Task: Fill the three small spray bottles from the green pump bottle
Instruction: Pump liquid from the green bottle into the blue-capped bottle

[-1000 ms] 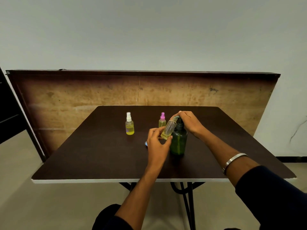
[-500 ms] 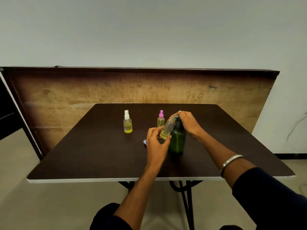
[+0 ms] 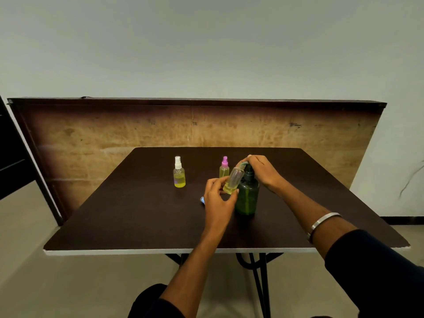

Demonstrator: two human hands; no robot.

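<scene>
The dark table (image 3: 142, 216) is carrying the green pump bottle (image 3: 247, 198), standing upright near its middle. The right hand (image 3: 263, 169) is curling over the pump head. The left hand (image 3: 218, 198), just left of the green bottle, is pinching an uncapped spray bottle (image 3: 234, 181), tilted with its mouth under the spout. Beyond the green bottle the white-capped bottle (image 3: 179, 172) and pink-capped bottle (image 3: 224, 168) are standing capped

Slightly more liquid in tilted bottle (image 3: 234, 180).
</scene>
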